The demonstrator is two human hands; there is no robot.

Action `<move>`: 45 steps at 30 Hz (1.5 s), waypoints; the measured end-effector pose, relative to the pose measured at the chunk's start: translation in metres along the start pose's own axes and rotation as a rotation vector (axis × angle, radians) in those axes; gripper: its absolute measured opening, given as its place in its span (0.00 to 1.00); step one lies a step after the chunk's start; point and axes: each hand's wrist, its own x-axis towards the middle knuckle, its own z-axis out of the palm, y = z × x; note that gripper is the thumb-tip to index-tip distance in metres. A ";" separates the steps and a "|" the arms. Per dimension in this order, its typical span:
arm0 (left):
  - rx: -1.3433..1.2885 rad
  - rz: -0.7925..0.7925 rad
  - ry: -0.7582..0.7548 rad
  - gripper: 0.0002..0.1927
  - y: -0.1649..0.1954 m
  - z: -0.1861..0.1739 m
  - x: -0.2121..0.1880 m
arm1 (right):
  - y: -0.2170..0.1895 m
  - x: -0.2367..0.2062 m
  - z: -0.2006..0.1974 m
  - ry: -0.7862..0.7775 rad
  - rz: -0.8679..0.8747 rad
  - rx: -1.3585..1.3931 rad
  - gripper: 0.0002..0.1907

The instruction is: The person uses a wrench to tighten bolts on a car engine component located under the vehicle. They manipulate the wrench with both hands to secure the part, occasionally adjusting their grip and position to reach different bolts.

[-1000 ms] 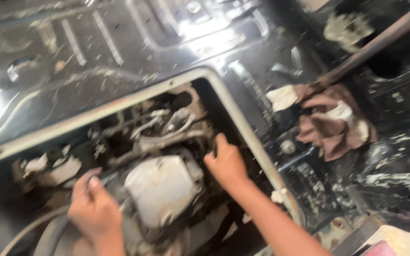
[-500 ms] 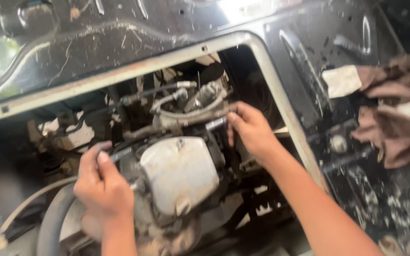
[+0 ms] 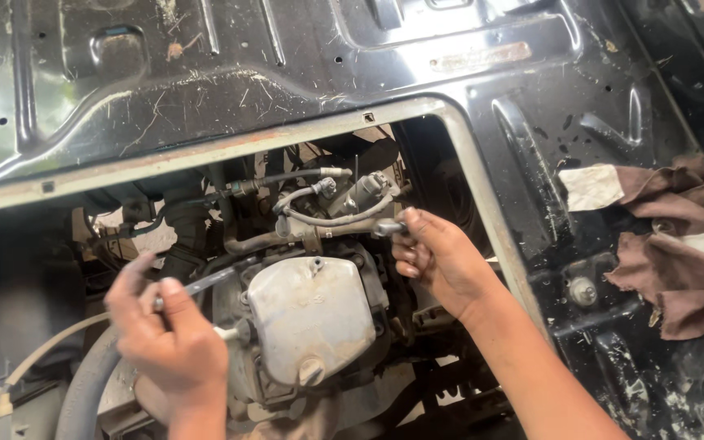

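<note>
I look down through a framed opening in a black metal floor panel (image 3: 303, 73) at an engine. A grey metal engine cover (image 3: 311, 314) sits in the middle. My left hand (image 3: 165, 342) pinches a thin metal rod (image 3: 205, 283) that runs toward the cover's left edge. My right hand (image 3: 442, 257) grips the end of a metal pipe fitting (image 3: 385, 229) above the cover's right side. Thin hoses and pipes (image 3: 319, 208) loop behind the fitting.
A brown and white rag (image 3: 678, 244) lies on the floor panel at right. A thick grey hose (image 3: 83, 391) curves at lower left. A bolt head (image 3: 584, 289) sticks up from the panel near the opening's right frame (image 3: 482, 204).
The view has shifted, so the opening sits more central and the rag nearer the right edge. My right hand moved up onto the pipe fitting. My left hand rose and now pinches the rod.
</note>
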 end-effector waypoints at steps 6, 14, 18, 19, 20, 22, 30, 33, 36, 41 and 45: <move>-0.054 0.164 0.045 0.13 -0.007 -0.002 0.000 | 0.012 -0.006 0.022 0.067 -0.569 -0.974 0.07; 0.061 0.163 -0.028 0.10 -0.005 0.007 -0.005 | 0.018 -0.007 0.023 0.063 -0.846 -1.354 0.10; 0.063 0.323 -0.014 0.07 -0.002 0.009 -0.004 | 0.023 -0.007 0.024 0.037 -0.773 -1.349 0.10; 0.060 0.248 -0.031 0.08 -0.002 0.008 -0.004 | 0.024 -0.007 0.024 0.043 -0.731 -1.345 0.09; 0.050 0.177 -0.042 0.09 -0.002 0.009 -0.004 | 0.026 -0.007 0.024 0.008 -0.762 -1.318 0.09; 0.031 0.144 -0.039 0.10 -0.002 0.010 -0.004 | 0.027 -0.007 0.025 -0.071 -0.832 -1.272 0.08; 0.107 0.093 -0.069 0.10 -0.001 0.013 -0.005 | 0.026 -0.008 0.023 -0.138 -0.890 -1.382 0.09; 0.047 0.295 -0.060 0.09 0.000 0.014 -0.006 | 0.025 -0.010 0.024 -0.158 -0.922 -1.395 0.11; 0.069 0.211 -0.069 0.09 0.001 0.013 -0.005 | 0.026 -0.011 0.027 -0.088 -0.883 -1.427 0.13; 0.088 0.271 -0.062 0.08 0.002 0.014 -0.005 | 0.026 -0.005 0.028 0.084 -0.799 -1.536 0.18; 0.095 0.335 -0.067 0.08 0.003 0.015 -0.007 | 0.026 -0.001 0.023 0.140 -0.701 -1.660 0.22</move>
